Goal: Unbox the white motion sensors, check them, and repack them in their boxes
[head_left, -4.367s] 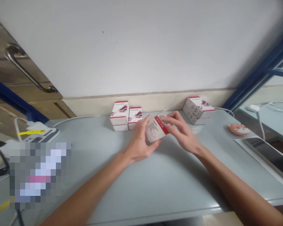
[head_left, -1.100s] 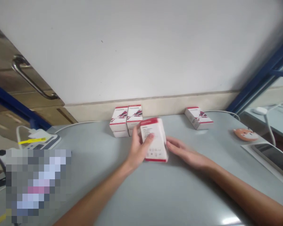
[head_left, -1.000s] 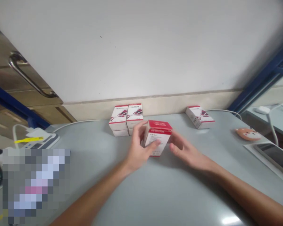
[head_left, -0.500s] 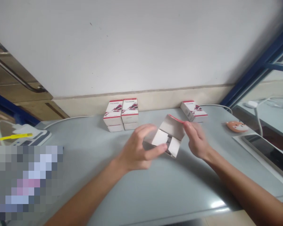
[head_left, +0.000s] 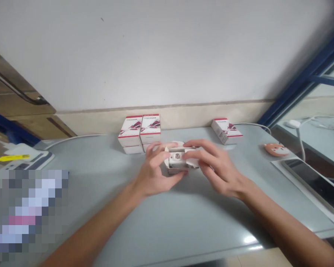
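A small white and red carton (head_left: 179, 160) stands opened on the grey table (head_left: 167, 215) in front of me, with a white insert showing inside its top. My left hand (head_left: 153, 171) grips the carton's left side with curled fingers. My right hand (head_left: 215, 167) is closed over the right side, its fingertips on the opened top flaps. Behind them a group of the same white and red cartons (head_left: 139, 132) is stacked against the wall. One more carton (head_left: 226, 130) lies alone at the back right.
An orange round item (head_left: 276, 149) and a tablet on a white sheet (head_left: 313, 185) lie at the right. White cables run along the back edge. A white device with a yellow tag (head_left: 25, 158) sits at the left. A blue frame rises at the right.
The carton was turned over and its end flaps opened half a second ago. Now it stands on the table with both hands closed around its opened top. The view shifted slightly.
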Tool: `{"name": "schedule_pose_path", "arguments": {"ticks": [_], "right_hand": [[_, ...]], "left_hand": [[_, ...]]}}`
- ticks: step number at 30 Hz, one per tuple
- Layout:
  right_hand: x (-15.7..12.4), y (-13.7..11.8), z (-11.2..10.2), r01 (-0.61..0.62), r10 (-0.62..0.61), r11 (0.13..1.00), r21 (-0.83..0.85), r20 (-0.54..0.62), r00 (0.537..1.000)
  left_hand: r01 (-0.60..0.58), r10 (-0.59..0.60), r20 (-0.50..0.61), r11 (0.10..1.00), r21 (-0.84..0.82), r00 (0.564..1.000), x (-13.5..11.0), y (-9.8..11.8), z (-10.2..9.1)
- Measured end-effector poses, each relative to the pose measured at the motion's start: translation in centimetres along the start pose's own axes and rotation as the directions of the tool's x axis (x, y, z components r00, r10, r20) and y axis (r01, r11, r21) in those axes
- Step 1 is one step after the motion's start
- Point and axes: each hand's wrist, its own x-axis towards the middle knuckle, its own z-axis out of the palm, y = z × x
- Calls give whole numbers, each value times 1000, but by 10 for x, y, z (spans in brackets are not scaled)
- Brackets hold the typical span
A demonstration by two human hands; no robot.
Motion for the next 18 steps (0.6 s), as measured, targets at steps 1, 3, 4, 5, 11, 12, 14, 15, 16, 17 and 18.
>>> {"name": "schedule_pose_path", "arguments": {"ticks": [1, 3, 4, 5, 11, 12, 14, 15, 16, 17, 18], "right_hand": [[0, 0, -2, -1, 1, 1000, 16, -53, 999], [-1, 1, -3, 20, -8, 997, 78, -156, 988], [-2, 2, -2, 27, -12, 996, 90, -166, 986], [-2, 3, -1, 19, -8, 997, 79, -145, 989], [-3, 2, 16, -25, 16, 998, -58, -149, 989], [-2, 1, 18, -19, 5, 995, -93, -156, 988], [-2, -2, 20, -37, 6, 983, -181, -168, 986], [-1, -3, 20, -52, 11, 974, -221, -182, 983], [0, -4, 20, -65, 12, 964, -257, -204, 979], [1, -4, 19, -77, 10, 954, -288, -226, 974], [2, -5, 19, -82, 5, 947, -311, -240, 971]], "left_hand": [[28, -28, -1, 999, -46, 1000, -2, -2, 2], [4, -3, 14, 998, -65, 1000, -4, -4, 3], [-32, 33, 16, 999, -24, 999, -3, -4, 2], [-80, 79, 13, 996, 43, 997, -2, -4, 0], [-343, 362, 23, 859, 379, 932, 11, 4, -10], [-346, 364, 29, 852, 393, 931, 12, 5, -11], [-327, 339, 44, 856, 401, 940, 12, 6, -10], [-316, 322, 55, 859, 402, 945, 12, 7, -9], [-305, 307, 63, 862, 405, 950, 11, 9, -8], [-293, 294, 63, 863, 410, 954, 10, 10, -7], [-278, 281, 57, 864, 419, 958, 9, 12, -6]]}}
